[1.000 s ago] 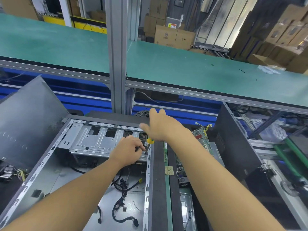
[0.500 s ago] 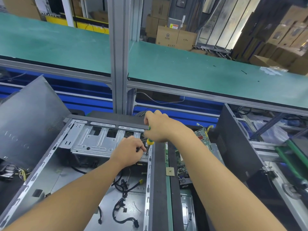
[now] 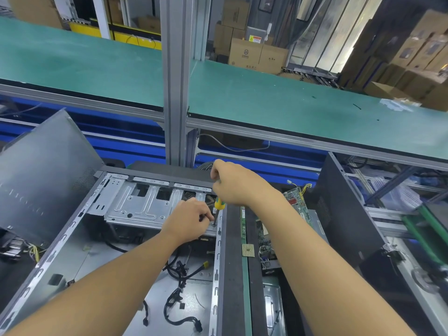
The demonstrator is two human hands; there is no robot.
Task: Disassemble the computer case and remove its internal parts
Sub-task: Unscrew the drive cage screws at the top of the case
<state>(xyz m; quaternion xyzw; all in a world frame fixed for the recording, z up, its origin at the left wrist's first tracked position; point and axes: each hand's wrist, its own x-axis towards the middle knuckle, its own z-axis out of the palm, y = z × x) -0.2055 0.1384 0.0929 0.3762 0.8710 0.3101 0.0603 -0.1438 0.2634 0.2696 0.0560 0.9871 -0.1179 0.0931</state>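
Green bench shelf (image 3: pixel 266 98) overhead; the open computer case (image 3: pixel 72 251) lies below it. Right hand (image 3: pixel 232 184) wraps the screwdriver (image 3: pixel 219 204) handle, left hand (image 3: pixel 188 219) pinches its shaft at the drive cage (image 3: pixel 135 207) corner. I'd worry — a tilting tip slips out (stripping the head), or the screw drops among the cables (image 3: pixel 179 270).

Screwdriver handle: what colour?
Yellow with green markings. The screwdriver handle shows best in the head view, sticking out below the right hand that grips it.
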